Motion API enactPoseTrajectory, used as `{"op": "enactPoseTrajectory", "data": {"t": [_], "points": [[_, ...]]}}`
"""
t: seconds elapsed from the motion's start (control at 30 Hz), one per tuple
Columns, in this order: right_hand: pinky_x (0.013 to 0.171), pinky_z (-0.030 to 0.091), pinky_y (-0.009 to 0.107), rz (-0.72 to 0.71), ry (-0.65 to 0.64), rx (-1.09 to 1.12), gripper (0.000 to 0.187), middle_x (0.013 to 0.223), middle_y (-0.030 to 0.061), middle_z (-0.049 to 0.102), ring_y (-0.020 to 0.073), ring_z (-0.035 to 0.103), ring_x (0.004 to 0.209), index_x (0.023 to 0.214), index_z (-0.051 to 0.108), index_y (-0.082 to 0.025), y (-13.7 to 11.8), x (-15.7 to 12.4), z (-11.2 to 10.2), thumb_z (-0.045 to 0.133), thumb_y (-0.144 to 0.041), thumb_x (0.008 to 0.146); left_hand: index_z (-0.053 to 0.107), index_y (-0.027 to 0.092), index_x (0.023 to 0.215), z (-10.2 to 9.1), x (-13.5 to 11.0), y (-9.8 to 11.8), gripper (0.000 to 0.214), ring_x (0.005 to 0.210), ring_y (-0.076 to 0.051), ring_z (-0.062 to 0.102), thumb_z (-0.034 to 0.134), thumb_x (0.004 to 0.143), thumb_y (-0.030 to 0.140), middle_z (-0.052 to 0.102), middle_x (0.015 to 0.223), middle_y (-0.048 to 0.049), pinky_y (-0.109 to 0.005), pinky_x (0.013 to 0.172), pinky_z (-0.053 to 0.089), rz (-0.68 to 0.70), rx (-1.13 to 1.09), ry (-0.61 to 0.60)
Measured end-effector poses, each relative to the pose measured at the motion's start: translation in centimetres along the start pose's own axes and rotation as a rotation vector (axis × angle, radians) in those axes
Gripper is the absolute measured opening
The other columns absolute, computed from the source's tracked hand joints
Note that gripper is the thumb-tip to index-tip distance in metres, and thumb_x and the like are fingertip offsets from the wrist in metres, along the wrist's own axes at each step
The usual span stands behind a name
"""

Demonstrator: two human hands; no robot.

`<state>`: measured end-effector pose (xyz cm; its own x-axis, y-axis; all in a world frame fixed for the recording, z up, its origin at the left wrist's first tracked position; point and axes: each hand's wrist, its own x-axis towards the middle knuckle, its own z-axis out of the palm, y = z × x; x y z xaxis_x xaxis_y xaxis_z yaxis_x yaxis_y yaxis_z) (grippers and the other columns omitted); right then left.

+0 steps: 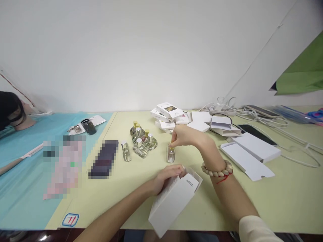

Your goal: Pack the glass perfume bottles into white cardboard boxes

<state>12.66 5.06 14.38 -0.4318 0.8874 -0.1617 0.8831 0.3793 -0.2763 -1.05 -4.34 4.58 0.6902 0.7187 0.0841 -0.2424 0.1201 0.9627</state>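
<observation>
My left hand [168, 179] is closed round the open end of a long white box [174, 201] that lies tilted on the pale green table [277, 201]. My right hand [185, 136], with a bead bracelet on its wrist, pinches the gold cap of a small clear glass bottle [171, 155] that stands upright just behind the box. To the left lies a cluster of similar bottles [141, 139] with gold and silver caps. One more bottle [125, 151] stands alone.
A stack of small white boxes [168, 116] and loose white sleeves [248, 156] lie behind and to the right. Cables [264, 116] and a dark phone [256, 133] sit at the back right. A dark jar [88, 126] stands on the blue cloth [22, 198]. Another person's head [11, 112] is at far left.
</observation>
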Motion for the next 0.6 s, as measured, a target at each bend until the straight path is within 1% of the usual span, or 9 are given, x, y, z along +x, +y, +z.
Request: {"op": "enactPoseTrajectory", "data": {"t": [0.07,0.1,0.17,0.27,0.33,0.37,0.43,0.53,0.6], "points": [[0.043,0.035,0.025,0.111,0.014,-0.064,0.022,0.051,0.0043,0.061,0.0142,0.053,0.046,0.049,0.062,-0.016,0.5,0.1,-0.3,0.064,-0.033,0.063,0.041,0.017,0.072,-0.3,-0.1,0.4,0.026,0.061,-0.011,0.04,0.04,0.08,0.042,0.041,0.068,-0.0001,-0.024,0.06,0.033,0.075,0.057,0.077],[0.044,0.036,0.026,0.161,0.026,-0.088,0.026,0.049,0.0047,0.06,0.0144,0.053,0.045,0.047,0.06,-0.016,0.7,0.2,-0.4,0.063,-0.035,0.064,0.04,0.018,0.074,-0.5,-0.1,0.4,0.026,0.061,-0.01,0.038,0.04,0.082,0.043,0.04,0.068,0.001,-0.023,0.059,0.033,0.119,0.117,0.146],[0.048,0.038,0.028,0.225,0.077,-0.129,0.032,0.048,0.0058,0.059,0.0159,0.054,0.047,0.046,0.059,-0.016,0.8,0.3,-0.5,0.06,-0.04,0.068,0.039,0.019,0.077,-1.1,-0.2,0.4,0.028,0.06,-0.01,0.036,0.043,0.082,0.046,0.037,0.068,0.0026,-0.022,0.059,0.032,0.218,0.317,0.33],[0.054,0.04,0.03,0.218,0.213,-0.176,0.035,0.057,0.007,0.063,0.0196,0.058,0.058,0.054,0.063,-0.017,0.9,0.7,-0.3,0.059,-0.048,0.069,0.041,0.02,0.079,-2.2,-0.1,-0.2,0.034,0.066,-0.012,0.042,0.056,0.074,0.05,0.042,0.072,0.0017,-0.023,0.062,0.035,0.374,0.727,0.571],[0.058,0.041,0.03,0.148,0.262,-0.144,0.035,0.07,0.0073,0.066,0.0209,0.06,0.067,0.067,0.066,-0.017,1.1,1.2,0.1,0.062,-0.052,0.065,0.042,0.02,0.082,-2.8,0.0,-0.7,0.035,0.075,-0.015,0.048,0.061,0.072,0.047,0.048,0.081,-0.0016,-0.025,0.066,0.038,0.488,0.964,0.671],[0.059,0.042,0.029,0.105,0.248,-0.106,0.037,0.078,0.0072,0.066,0.0209,0.06,0.07,0.076,0.067,-0.018,1.2,1.5,0.3,0.065,-0.052,0.062,0.042,0.02,0.086,-3.0,0.1,-0.9,0.034,0.08,-0.016,0.05,0.061,0.073,0.045,0.05,0.085,-0.0034,-0.026,0.067,0.04,0.553,1.05,0.7],[0.06,0.043,0.026,0.053,0.136,-0.03,0.047,0.088,0.0072,0.066,0.0199,0.061,0.074,0.094,0.065,-0.018,1.3,2.0,1.0,0.069,-0.048,0.058,0.04,0.02,0.093,-3.4,0.3,-1.2,0.032,0.088,-0.018,0.052,0.059,0.076,0.04,0.052,0.093,-0.0066,-0.026,0.067,0.043,0.688,1.166,0.73],[0.056,0.044,0.023,0.115,-0.073,0.0,0.052,0.094,0.0075,0.066,0.018,0.062,0.072,0.107,0.06,-0.019,1.3,2.5,1.8,0.072,-0.032,0.059,0.036,0.019,0.101,-3.7,0.7,-1.5,0.034,0.095,-0.019,0.052,0.058,0.079,0.034,0.053,0.097,-0.0091,-0.026,0.064,0.046,0.815,1.278,0.745],[0.057,0.044,0.023,0.157,-0.13,-0.012,0.048,0.096,0.0076,0.066,0.0177,0.063,0.072,0.108,0.06,-0.02,1.3,2.8,2.1,0.069,-0.023,0.061,0.035,0.019,0.103,-3.9,0.9,-1.6,0.035,0.096,-0.02,0.053,0.057,0.08,0.033,0.053,0.097,-0.0092,-0.027,0.065,0.048,0.826,1.314,0.758]]}}
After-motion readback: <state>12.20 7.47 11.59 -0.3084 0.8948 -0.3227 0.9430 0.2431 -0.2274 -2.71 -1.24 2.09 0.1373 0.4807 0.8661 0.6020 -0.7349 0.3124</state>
